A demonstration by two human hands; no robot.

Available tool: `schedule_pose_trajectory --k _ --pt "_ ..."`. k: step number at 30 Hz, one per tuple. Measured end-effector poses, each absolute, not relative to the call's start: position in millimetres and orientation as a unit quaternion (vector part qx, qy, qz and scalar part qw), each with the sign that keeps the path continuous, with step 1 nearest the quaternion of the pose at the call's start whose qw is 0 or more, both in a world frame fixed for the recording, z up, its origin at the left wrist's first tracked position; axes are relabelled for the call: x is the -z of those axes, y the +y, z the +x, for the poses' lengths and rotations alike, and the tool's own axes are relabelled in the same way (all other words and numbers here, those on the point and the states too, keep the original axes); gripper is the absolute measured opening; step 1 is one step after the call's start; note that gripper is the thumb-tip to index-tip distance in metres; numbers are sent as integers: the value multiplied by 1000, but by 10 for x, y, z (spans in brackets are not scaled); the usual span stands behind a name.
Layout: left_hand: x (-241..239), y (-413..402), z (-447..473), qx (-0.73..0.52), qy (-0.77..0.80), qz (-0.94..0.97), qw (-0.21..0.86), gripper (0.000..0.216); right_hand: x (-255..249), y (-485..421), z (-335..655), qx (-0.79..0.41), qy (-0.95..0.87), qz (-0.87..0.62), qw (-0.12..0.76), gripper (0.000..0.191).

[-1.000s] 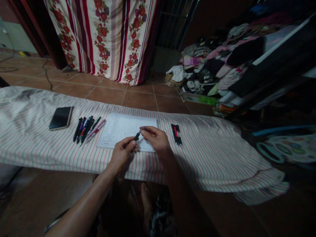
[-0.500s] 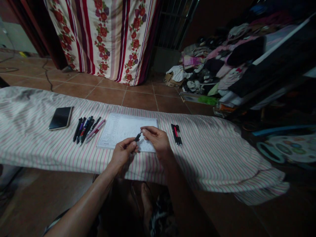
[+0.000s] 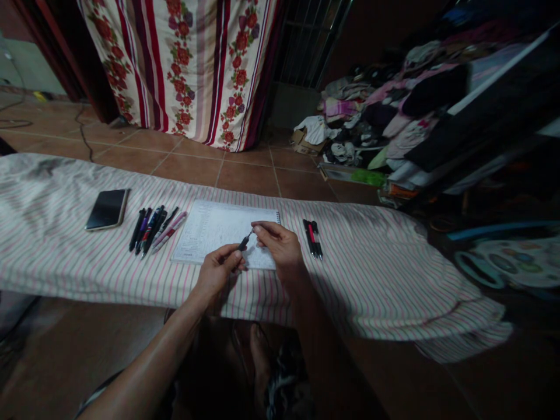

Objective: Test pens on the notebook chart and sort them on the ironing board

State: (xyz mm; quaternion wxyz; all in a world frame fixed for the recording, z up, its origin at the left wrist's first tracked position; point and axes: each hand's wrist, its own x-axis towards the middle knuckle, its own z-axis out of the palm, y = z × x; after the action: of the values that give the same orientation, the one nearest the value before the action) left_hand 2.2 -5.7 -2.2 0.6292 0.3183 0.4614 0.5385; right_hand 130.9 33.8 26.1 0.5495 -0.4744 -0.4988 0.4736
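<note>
Over the notebook, my left hand (image 3: 221, 262) is closed around the black barrel of a pen (image 3: 244, 243), which slants up to the right. A thin piece, apparently the pen's refill (image 3: 251, 233), sticks out of the barrel's upper end. Thumb and fingertips of my right hand (image 3: 277, 240) pinch its far tip. Beneath both hands lies a spiral notebook (image 3: 210, 224) with a pale, printed cover or page. Right of it, black and red pens (image 3: 312, 239) rest side by side. Several more pens (image 3: 153, 230), black, purple and pink, lie left of the notebook.
A dark-screened phone or tablet (image 3: 107, 209) lies at the left on the striped cloth (image 3: 371, 274) covering the low table. Beyond stand a floral curtain (image 3: 188, 70) and a heap of clothes (image 3: 371, 111). A pale-blue-rimmed object (image 3: 479, 271) is at the right.
My right hand has shifted slightly up and right, away from my left. More of the thin piece shows between the barrel and my right fingertips.
</note>
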Motion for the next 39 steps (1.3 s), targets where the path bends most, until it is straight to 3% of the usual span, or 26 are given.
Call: schedule_pose_trajectory --k 8,24,39 --pt "9 -62 30 -542 468 309 626 32 -322 346 1358 -466 -452 -491 582 28" --pt "-62 -48 -12 -571 449 302 617 29 -271 286 1228 -640 -292 -440 559 26" --pt "-67 -36 -56 -577 423 293 635 30 -68 249 1082 -649 -324 -417 548 25"
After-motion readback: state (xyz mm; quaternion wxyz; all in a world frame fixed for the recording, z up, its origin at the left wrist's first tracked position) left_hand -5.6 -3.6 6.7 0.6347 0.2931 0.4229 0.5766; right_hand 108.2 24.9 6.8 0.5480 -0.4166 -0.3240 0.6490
